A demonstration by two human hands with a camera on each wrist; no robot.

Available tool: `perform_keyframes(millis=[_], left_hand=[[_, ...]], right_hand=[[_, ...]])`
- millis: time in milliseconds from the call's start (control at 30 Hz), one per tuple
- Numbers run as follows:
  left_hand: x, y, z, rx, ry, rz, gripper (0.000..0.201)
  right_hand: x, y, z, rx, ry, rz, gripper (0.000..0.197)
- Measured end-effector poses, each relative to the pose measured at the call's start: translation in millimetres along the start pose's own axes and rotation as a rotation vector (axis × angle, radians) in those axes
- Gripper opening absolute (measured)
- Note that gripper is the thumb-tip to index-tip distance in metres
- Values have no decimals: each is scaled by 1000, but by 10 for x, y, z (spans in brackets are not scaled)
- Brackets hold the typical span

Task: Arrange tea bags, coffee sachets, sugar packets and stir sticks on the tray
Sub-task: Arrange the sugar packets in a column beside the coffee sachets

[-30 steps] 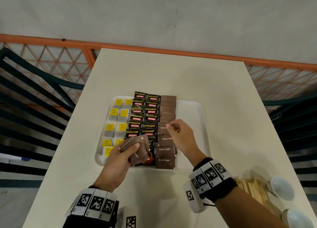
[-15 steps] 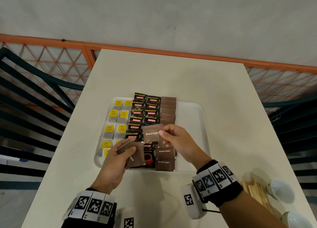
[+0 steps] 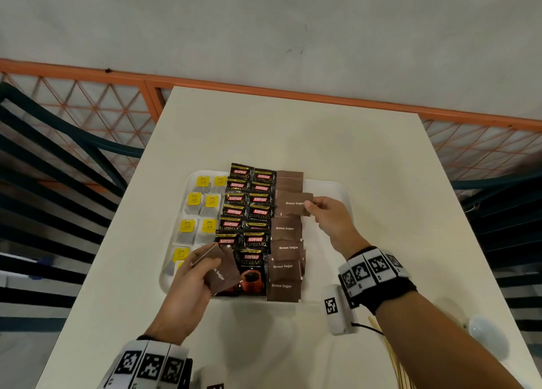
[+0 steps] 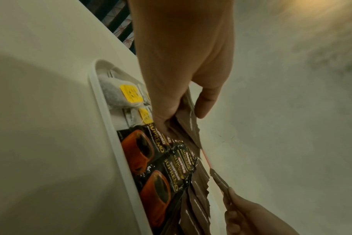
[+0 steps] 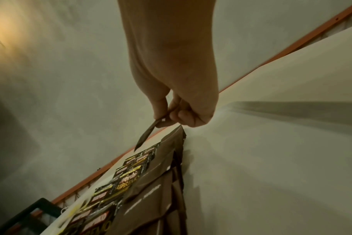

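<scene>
A white tray (image 3: 337, 188) holds tea bags with yellow tags (image 3: 195, 201) on the left, two columns of black coffee sachets (image 3: 247, 212) in the middle and a column of brown sugar packets (image 3: 286, 267) to their right. My right hand (image 3: 328, 215) pinches one brown sugar packet (image 3: 293, 204) by its right edge, just above the upper part of that column; the right wrist view shows it edge-on (image 5: 146, 136). My left hand (image 3: 190, 283) grips a small stack of sugar packets (image 3: 221, 268) over the tray's near left corner, also seen in the left wrist view (image 4: 186, 120).
Wooden stir sticks (image 3: 396, 362) lie on the white table (image 3: 293, 130) at the near right, beside a white cup (image 3: 487, 337). Dark chairs (image 3: 58, 183) stand on both sides. An orange railing (image 3: 264, 88) runs behind the table.
My right hand took one sugar packet from the left hand's stack and carried it up and to the right, over the upper part of the sugar column. The left hand stayed put.
</scene>
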State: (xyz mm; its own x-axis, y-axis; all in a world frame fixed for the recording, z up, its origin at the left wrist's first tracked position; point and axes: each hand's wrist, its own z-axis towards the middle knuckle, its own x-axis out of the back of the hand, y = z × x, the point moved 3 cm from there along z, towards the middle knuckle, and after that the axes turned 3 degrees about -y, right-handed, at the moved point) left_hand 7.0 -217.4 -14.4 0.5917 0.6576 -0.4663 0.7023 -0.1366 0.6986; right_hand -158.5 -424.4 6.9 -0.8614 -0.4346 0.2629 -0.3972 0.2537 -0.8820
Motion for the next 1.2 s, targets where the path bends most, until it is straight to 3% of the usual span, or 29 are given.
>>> perform_keyframes(millis=[167,367,600,667,767,833,1033,1200], left_hand=[[2,-2,26,2,-35,31,37],[-67,23,5,-34,-95,109,28],[-187,51,85,-24,-76,116,22],[-280,97,168,-20,-61,119,19],[-447,190,293,-38,-49,126,17],[-529,237,352,-56,-52,141,17],[-652,299,421,-90,-53,175,15],[-535,364,499,-101,12,124,16]], right_hand=[[-114,120,116,-34,-19,-78,22],[-176,215,161,-30,87,-194,16],[-165,82,58,99,181,-335,34],[-220,-40,-42,163,89,-345,27],[-398,-181,-230,188,-325,-359,29],[-485,-194,-294,191,-483,-320,22],[-469,-147,-197,112,-467,-10,4],[-299,-176,-83,67,-405,169,26]])
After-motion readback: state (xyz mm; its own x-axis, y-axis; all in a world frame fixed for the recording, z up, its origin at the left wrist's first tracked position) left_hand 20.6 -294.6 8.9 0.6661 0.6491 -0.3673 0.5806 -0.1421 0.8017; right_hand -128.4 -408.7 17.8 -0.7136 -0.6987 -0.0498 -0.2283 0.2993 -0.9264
